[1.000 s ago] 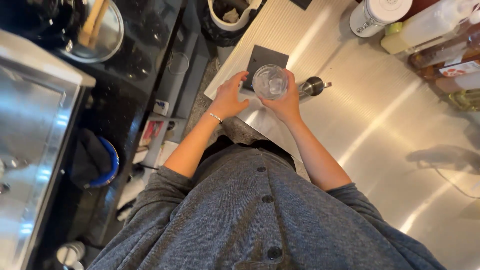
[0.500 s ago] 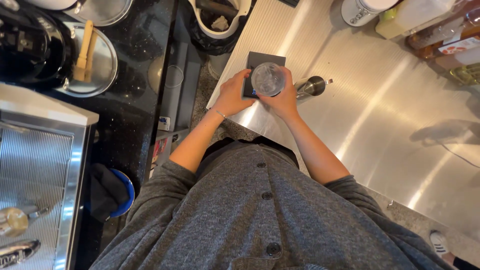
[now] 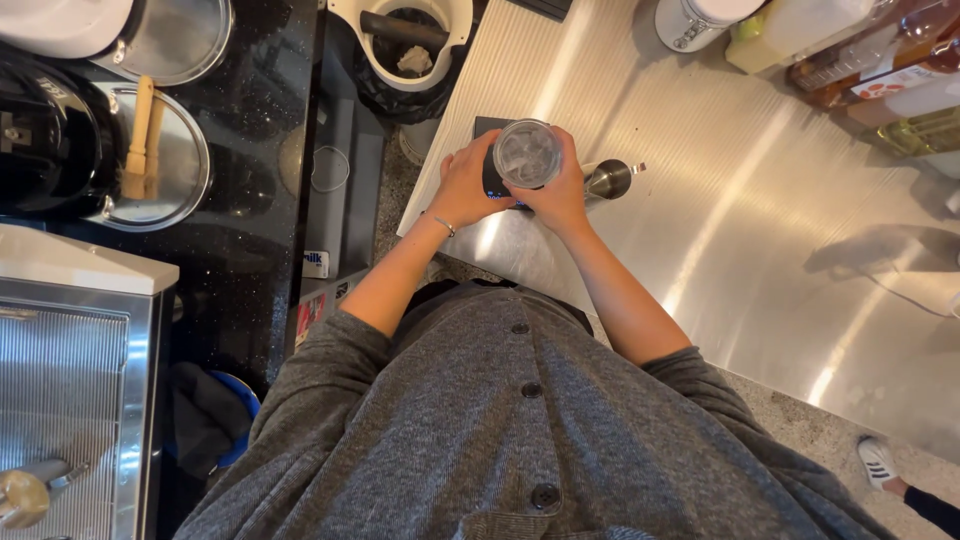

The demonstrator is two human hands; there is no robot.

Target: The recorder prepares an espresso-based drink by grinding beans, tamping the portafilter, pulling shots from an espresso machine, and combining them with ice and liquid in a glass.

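A clear glass of ice [image 3: 527, 153] stands on a small black scale [image 3: 489, 128] near the edge of a steel counter [image 3: 760, 250]. My right hand [image 3: 562, 190] wraps around the glass from the right and front. My left hand [image 3: 464, 185] rests on the near left edge of the scale, fingers touching it beside the glass. A small steel pitcher [image 3: 608, 179] lies just right of my right hand.
Bottles and a white jar [image 3: 697, 20] line the counter's far right. A white bin with a black bag [image 3: 410, 45] stands beyond the counter's left end. On the dark counter at left sit steel bowls, a wooden utensil [image 3: 140, 135] and a metal appliance [image 3: 70, 390].
The view has shifted slightly; both hands stay on the glass and scale, with the glass still on the scale.
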